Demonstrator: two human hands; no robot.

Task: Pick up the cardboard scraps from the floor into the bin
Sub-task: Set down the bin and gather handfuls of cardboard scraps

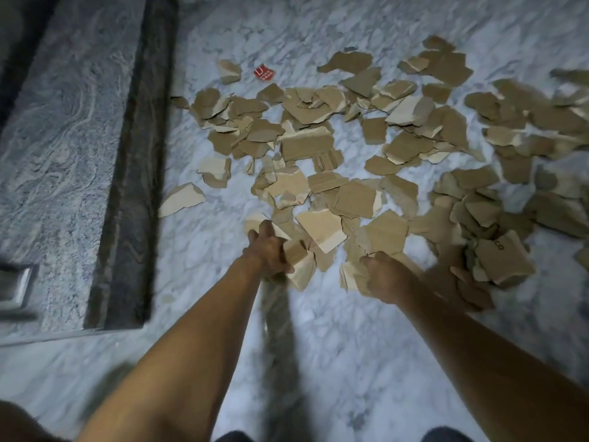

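Note:
Several torn brown cardboard scraps lie spread over the white marble floor, from the centre out to the right edge. At the near edge of the pile, my left hand grips a bunch of scraps. Just to its right, my right hand holds another bunch of scraps, its fingers curled round them. Both arms reach down from the bottom of the view. No bin is in view.
A raised grey granite slab with a dark edge runs along the left. A small red scrap lies at the far side of the pile. Bare floor stretches between my arms, and my feet show at the bottom.

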